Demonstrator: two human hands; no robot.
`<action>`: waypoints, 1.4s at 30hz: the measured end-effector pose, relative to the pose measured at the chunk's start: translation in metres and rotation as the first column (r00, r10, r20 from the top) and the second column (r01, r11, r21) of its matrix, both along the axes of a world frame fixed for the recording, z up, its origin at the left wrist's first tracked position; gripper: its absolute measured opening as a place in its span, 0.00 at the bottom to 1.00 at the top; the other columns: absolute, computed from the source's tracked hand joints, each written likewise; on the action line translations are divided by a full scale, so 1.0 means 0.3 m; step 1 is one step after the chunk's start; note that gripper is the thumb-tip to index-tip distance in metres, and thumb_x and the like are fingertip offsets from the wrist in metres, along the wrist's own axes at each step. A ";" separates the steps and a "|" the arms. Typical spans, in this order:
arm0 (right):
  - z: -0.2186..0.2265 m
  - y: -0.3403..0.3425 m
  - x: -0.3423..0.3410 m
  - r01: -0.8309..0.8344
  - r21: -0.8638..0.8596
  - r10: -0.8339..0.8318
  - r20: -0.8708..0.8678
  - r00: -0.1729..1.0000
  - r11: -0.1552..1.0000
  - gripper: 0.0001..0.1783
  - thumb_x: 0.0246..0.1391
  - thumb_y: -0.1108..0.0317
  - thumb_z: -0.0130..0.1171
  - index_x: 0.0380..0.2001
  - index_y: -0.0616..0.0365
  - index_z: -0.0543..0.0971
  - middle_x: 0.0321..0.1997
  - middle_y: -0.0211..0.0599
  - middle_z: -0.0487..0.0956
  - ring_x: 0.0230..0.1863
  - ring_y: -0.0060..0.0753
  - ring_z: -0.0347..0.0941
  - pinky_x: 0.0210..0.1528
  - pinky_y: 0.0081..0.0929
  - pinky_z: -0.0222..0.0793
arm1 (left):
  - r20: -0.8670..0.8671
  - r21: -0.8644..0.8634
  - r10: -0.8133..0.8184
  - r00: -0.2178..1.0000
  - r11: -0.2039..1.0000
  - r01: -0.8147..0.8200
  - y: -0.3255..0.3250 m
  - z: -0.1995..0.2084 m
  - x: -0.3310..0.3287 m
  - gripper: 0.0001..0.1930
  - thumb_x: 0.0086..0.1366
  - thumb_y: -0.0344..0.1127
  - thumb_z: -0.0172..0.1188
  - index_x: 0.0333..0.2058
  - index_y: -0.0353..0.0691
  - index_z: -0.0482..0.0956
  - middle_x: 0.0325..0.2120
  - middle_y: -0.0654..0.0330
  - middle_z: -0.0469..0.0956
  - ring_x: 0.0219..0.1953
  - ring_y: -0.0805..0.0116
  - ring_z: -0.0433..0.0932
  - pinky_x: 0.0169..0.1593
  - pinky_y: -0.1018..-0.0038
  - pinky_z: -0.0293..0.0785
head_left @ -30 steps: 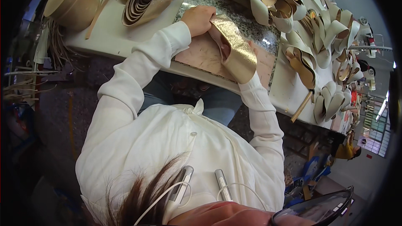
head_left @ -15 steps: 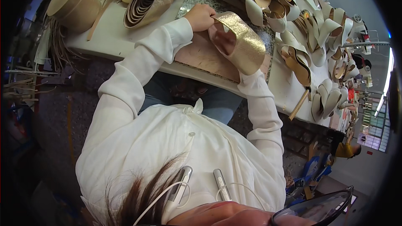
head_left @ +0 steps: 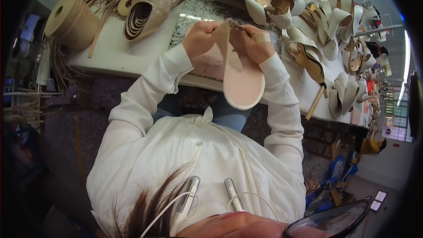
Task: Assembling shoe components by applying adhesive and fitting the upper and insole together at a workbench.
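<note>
A flat pale-pink leather shoe sole (head_left: 241, 83) hangs over the near edge of the white desk (head_left: 114, 53). The left hand (head_left: 200, 39) and right hand (head_left: 255, 42) pinch its upper end. Beige tape roll (head_left: 72, 20) stands far left.

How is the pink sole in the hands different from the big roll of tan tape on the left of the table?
The pink sole is flat and long with a rounded end; the tan tape roll is a thick cylinder with a hole in the middle. The pink sole is held up over the table edge by the left hand and the right hand; the tan tape roll lies untouched on the white table. Both have pale, plain surfaces.
</note>
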State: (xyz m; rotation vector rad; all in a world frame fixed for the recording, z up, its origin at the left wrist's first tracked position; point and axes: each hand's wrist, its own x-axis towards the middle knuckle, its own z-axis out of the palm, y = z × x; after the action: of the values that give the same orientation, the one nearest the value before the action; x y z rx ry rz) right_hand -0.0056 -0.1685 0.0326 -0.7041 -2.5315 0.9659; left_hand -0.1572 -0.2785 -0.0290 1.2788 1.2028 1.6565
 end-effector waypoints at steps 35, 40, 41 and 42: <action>-0.255 -0.250 -0.178 -0.203 0.140 0.139 0.369 0.919 0.969 0.39 0.55 0.38 0.48 0.62 0.52 0.61 0.65 0.48 0.61 0.65 0.51 0.57 0.66 0.43 0.51 | -0.601 -0.066 0.256 0.757 0.928 -0.367 -0.088 -0.089 -0.230 0.12 0.63 0.34 0.58 0.44 0.38 0.77 0.31 0.58 0.78 0.31 0.70 0.75 0.37 0.75 0.71; -0.227 -0.271 -0.132 -0.277 0.402 0.117 0.379 0.918 0.872 0.42 0.56 0.40 0.47 0.68 0.49 0.51 0.70 0.44 0.55 0.69 0.50 0.51 0.68 0.43 0.47 | -0.632 -0.030 0.231 0.740 0.947 -0.321 -0.066 -0.090 -0.284 0.13 0.62 0.36 0.59 0.44 0.38 0.77 0.34 0.57 0.79 0.32 0.72 0.75 0.38 0.75 0.72; -0.229 -0.271 -0.124 -0.320 0.360 0.197 0.338 0.920 0.877 0.42 0.57 0.41 0.47 0.68 0.49 0.51 0.70 0.43 0.55 0.69 0.49 0.51 0.68 0.43 0.47 | -0.619 -0.089 0.211 0.757 0.938 -0.334 -0.072 -0.098 -0.292 0.13 0.62 0.36 0.60 0.44 0.38 0.77 0.34 0.57 0.79 0.32 0.72 0.76 0.38 0.75 0.72; -0.230 -0.264 -0.109 -0.359 0.322 0.266 0.299 0.917 0.876 0.41 0.57 0.42 0.47 0.68 0.50 0.52 0.70 0.42 0.55 0.69 0.49 0.50 0.69 0.43 0.46 | -0.599 -0.144 0.191 0.777 0.930 -0.339 -0.069 -0.089 -0.285 0.13 0.62 0.36 0.60 0.44 0.38 0.77 0.34 0.57 0.80 0.33 0.72 0.76 0.39 0.75 0.72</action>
State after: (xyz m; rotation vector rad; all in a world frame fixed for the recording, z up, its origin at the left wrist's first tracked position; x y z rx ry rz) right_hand -0.0384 -0.2477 -0.0366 -0.3154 -2.9980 0.4759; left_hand -0.2428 -0.2991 -0.0557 1.5605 1.9742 1.2650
